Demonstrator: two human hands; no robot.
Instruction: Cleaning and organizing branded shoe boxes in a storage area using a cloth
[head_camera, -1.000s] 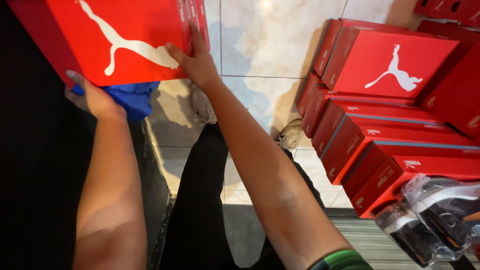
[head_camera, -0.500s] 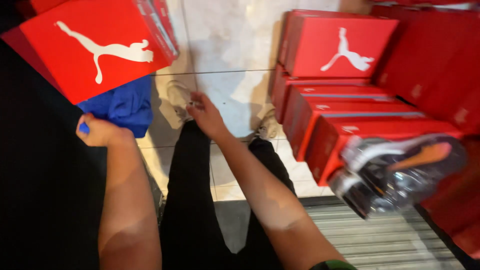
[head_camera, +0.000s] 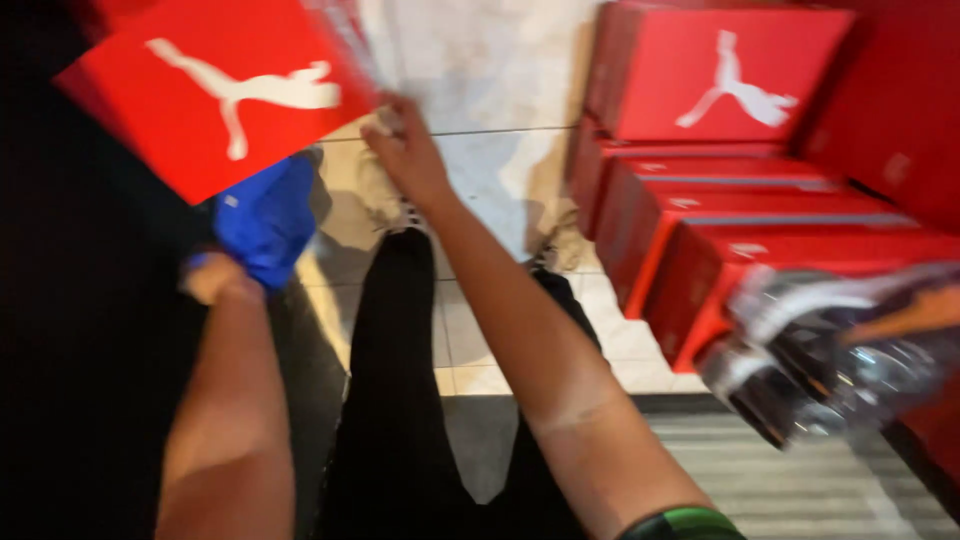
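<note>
A red shoebox (head_camera: 220, 90) with a white leaping-animal logo on its lid sits tilted at the upper left. My right hand (head_camera: 405, 150) reaches up to its lower right corner; blur hides whether the fingers grip it. Just below the box, my left hand (head_camera: 215, 275) is closed on a bunched blue cloth (head_camera: 265, 215). My black trousers (head_camera: 400, 400) and light shoes show between my arms.
A stack of several red shoeboxes (head_camera: 740, 200) fills the right side on a pale tiled floor (head_camera: 480, 60). At the lower right is a dark shoe wrapped in clear plastic (head_camera: 820, 360), with another person's hand (head_camera: 910, 315) on it. A grey ribbed mat (head_camera: 780, 470) lies below.
My right hand dropped off the box half a second ago and has come back up to its corner. The view has swung left, and the wrapped shoe has entered at the right.
</note>
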